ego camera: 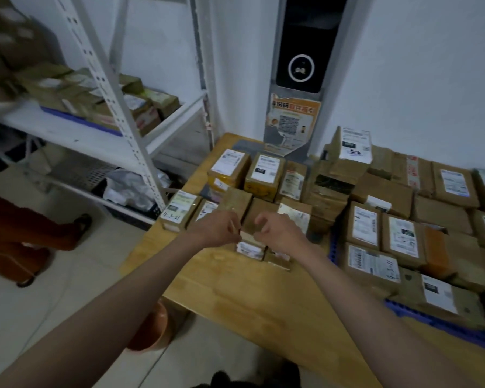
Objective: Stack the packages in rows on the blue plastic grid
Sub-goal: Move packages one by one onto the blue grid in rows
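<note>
Several brown cardboard packages with white labels lie on a wooden table [235, 298]. My left hand [219, 229] and my right hand [277, 231] reach out side by side, and each curls its fingers over a small package [251, 246] at the near edge of the loose group. More loose packages [230, 166] stand behind them. On the right, the blue plastic grid [443, 329] carries several packages [384, 233] laid in rows, with a tall leaning pile [336, 180] at its far left corner.
A white metal shelf rack [101, 107] with more parcels stands to the left. A tall white device with a black panel [300, 60] rises behind the table. An orange bucket [151, 329] sits on the floor by the table's edge. A person's legs [25, 233] stand at far left.
</note>
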